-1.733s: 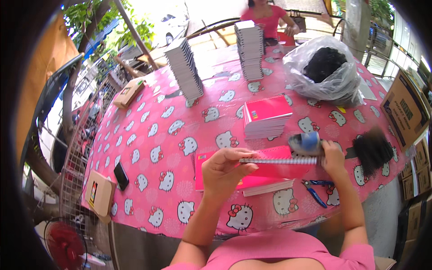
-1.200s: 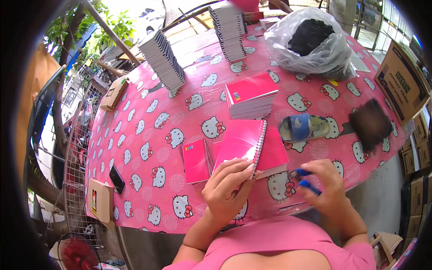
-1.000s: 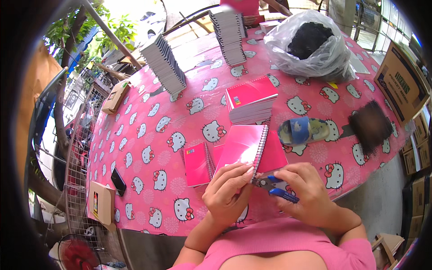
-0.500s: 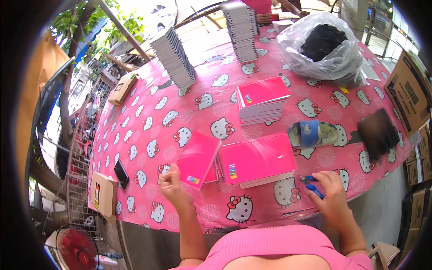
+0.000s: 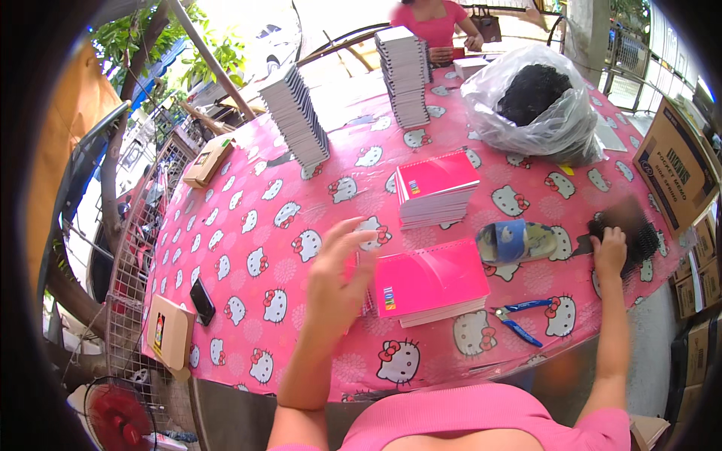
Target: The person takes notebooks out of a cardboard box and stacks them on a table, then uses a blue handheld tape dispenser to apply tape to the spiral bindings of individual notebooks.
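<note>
My left hand [image 5: 336, 274] is raised above the table with its fingers apart, at the left side of a low stack of pink notebooks [image 5: 432, 279]. Behind that hand a pink edge with coil loops shows, mostly hidden. My right hand [image 5: 611, 252] is at a pile of black spiral binding coils [image 5: 630, 225] on the right, fingers curled in against it; any single coil in them is too small to make out. Blue-handled cutting pliers [image 5: 523, 319] lie with handles spread on the tablecloth, nearer me than a blue slide sandal [image 5: 519, 242].
Another pink notebook stack [image 5: 438, 188] stands farther back, with two tall notebook stacks [image 5: 295, 116] [image 5: 404, 75] beyond. A clear bag [image 5: 579, 128] holds black coils. Cardboard box [image 5: 674, 169] stands right; phone [image 5: 202, 301] and small carton [image 5: 170, 336] left. A person [image 5: 432, 26] sits opposite.
My right hand has let go of the pliers and moved right to the coils. My left hand has risen and opened; the tilted notebook beside it is now mostly out of sight.
</note>
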Available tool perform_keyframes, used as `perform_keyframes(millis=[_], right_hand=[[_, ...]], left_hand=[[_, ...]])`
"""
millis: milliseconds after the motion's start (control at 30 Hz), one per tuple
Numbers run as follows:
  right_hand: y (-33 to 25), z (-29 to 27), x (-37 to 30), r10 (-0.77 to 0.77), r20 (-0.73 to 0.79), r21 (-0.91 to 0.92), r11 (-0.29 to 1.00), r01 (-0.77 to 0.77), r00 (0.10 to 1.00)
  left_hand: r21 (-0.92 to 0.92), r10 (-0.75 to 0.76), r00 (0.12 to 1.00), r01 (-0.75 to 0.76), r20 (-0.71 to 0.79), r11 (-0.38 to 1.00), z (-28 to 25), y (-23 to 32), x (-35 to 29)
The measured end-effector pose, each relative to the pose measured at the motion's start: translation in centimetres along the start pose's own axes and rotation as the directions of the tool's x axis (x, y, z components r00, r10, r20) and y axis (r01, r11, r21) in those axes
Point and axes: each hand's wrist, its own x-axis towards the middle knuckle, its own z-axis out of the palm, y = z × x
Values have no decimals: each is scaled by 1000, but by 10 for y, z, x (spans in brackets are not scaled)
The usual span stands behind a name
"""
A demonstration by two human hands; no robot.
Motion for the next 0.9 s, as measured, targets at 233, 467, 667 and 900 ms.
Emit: perform_keyframes(millis=[233,467,667,900], right_hand=[[0,-27,14,36,22,175,984,-40,999],[-12,-41,17,52,-79,235,971,-32,995],[-19,-40,25,-36,31,197,980,29,999],[-162,-190,-15,-431,-268,923,143,358,862]], left_hand=[[119,-49,777,-35,628,992,47,13,57],[-59,10,932,12,363,998,42,17,45],[-36,214,965,-211,155,977,26,47,22],[211,286,957,-290,52,933,25,54,6]])
